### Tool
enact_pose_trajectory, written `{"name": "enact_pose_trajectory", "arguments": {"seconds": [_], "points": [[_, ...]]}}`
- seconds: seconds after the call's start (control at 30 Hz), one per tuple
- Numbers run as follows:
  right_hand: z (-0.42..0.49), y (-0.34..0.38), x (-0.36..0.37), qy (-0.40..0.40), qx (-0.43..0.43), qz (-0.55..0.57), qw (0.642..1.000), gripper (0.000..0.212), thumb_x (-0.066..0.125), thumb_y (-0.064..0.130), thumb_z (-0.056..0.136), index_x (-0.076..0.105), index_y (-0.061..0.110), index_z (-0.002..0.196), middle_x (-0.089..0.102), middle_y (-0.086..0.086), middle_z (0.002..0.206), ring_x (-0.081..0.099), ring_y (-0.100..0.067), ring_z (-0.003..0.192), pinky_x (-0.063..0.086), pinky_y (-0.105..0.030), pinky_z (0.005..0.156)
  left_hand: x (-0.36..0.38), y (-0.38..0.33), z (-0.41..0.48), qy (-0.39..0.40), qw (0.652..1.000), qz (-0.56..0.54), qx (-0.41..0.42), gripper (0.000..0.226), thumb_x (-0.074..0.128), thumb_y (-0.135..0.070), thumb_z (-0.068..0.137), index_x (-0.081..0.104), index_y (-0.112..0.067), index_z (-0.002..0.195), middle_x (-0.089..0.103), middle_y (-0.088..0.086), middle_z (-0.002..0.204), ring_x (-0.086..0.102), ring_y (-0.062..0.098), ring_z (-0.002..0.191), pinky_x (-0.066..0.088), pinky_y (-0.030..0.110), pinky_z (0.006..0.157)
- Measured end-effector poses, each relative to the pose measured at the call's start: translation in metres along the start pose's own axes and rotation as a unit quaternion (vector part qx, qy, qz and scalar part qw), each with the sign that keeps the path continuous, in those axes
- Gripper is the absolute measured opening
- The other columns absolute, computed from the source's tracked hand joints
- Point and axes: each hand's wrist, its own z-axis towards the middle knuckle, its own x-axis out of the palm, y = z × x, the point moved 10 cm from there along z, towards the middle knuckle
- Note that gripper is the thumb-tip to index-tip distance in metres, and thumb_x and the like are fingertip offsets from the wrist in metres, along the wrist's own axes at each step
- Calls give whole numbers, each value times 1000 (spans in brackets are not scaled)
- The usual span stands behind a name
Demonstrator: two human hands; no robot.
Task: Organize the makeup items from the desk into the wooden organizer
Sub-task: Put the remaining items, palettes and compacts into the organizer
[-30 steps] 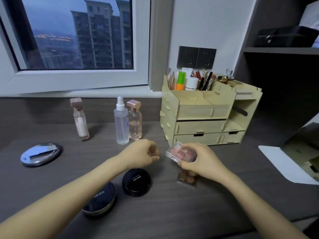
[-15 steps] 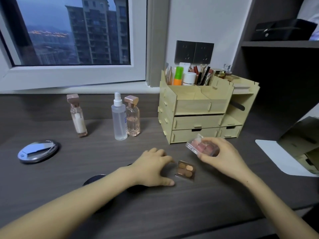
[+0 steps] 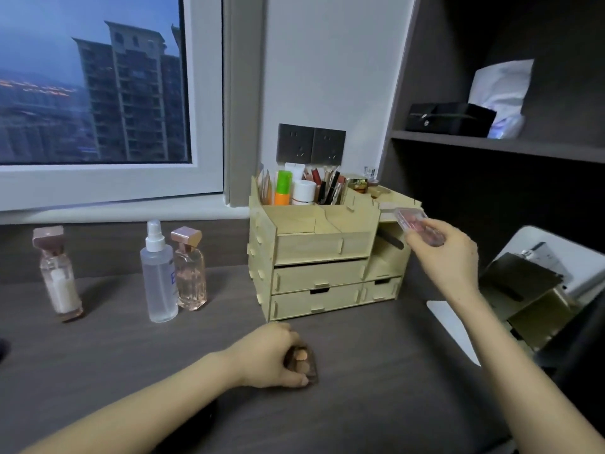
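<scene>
Hovering at the side shelves of the wooden organizer (image 3: 324, 244), the right hand (image 3: 448, 257) pinches a pink palette (image 3: 414, 221) by its near end. The palette is tilted, its far end at the upper slot, and by my reckoning it's not seated yet. Down on the desk (image 3: 131, 355), the left hand (image 3: 271, 358) curls round a brown eyeshadow palette (image 3: 302, 358). The top compartments are packed with tubes and pencils. Left to stow, I'd judge: both palettes, the spray bottle (image 3: 158, 276), the perfume bottle (image 3: 190, 270) beside it and the milky bottle (image 3: 59, 273) farther left.

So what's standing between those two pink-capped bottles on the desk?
In the head view, a clear spray bottle with a white nozzle, close beside the right-hand bottle.
</scene>
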Motion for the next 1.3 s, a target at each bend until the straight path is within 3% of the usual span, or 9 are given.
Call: {"name": "enact_pose_trajectory", "arguments": {"seconds": [0.33, 0.43, 0.53, 0.67, 0.77, 0.93, 1.07, 1.13, 1.3], "points": [[84, 9, 55, 78, 18, -95, 992, 43, 61, 48, 82, 70, 16, 110, 68, -7, 111, 52, -29, 114, 47, -43, 94, -111, 7, 16, -192, 966, -171, -35, 37, 71, -45, 72, 68, -23, 101, 71, -1, 94, 62, 9, 82, 47, 17, 72], [105, 7, 79, 129, 58, -124, 982, 40, 60, 46, 85, 73, 10, 98, 72, -7, 97, 63, -23, 94, 51, -35, 81, -139, 12, 22, -230, 957, -173, -45, 42, 69, -50, 71, 66, -29, 107, 66, -14, 92, 60, -1, 84, 45, 6, 68], [106, 12, 97, 154, 65, -165, 972, 46, 42, 44, 95, 64, 4, 88, 63, -7, 82, 61, -25, 81, 46, -33, 73, -165, 19, 24, -276, 940, -194, -57, 40, 70, -49, 70, 66, -28, 104, 63, -20, 81, 56, -11, 73, 41, 0, 65], [105, 23, 104, 153, 6, -238, 959, 46, 20, 32, 101, 58, 6, 102, 55, -10, 92, 56, -32, 94, 42, -40, 85, -186, 30, 28, -301, 927, -211, -74, 50, 69, -53, 69, 65, -26, 111, 65, -16, 86, 58, -7, 78, 42, 4, 61], [109, 11, 98, 160, 58, -154, 973, 57, 17, 39, 100, 62, 4, 100, 62, -13, 94, 54, -24, 82, 39, -32, 77, -193, 32, 32, -304, 928, -204, -77, 53, 68, -54, 69, 65, -25, 113, 65, -15, 86, 58, -5, 79, 39, 9, 62], [95, 30, 44, 33, 54, 30, 998, 50, 28, 42, 99, 65, 9, 103, 61, -3, 88, 58, -21, 80, 42, -30, 73, -201, 30, 44, -314, 926, -190, -88, 54, 72, -52, 68, 65, -22, 112, 64, -15, 82, 58, -5, 74, 39, 5, 57], [50, 64, 70, 252, 64, 240, 935, 32, 61, 43, 86, 68, 14, 96, 73, -10, 80, 71, -20, 72, 58, -26, 60, -216, -3, 58, -364, 921, -129, -45, 50, 75, -49, 66, 65, -20, 106, 64, -9, 84, 61, 9, 81, 45, 18, 65], [42, 76, 73, 276, 45, 281, 918, 16, 66, 27, 85, 69, 13, 93, 73, -10, 77, 68, -17, 63, 56, -22, 52, -221, -25, 67, -382, 916, -118, -11, 44, 77, -44, 65, 67, -15, 97, 68, -2, 85, 62, 15, 81, 50, 27, 69], [77, 44, 53, 133, 85, 295, 942, 16, 57, 5, 88, 68, 14, 80, 66, -8, 67, 57, -11, 48, 48, -15, 43, -222, -40, 93, -345, 929, -135, 0, 59, 70, -39, 77, 53, -13, 128, 61, 4, 126, 56, 18, 114, 45, 27, 92]]}}
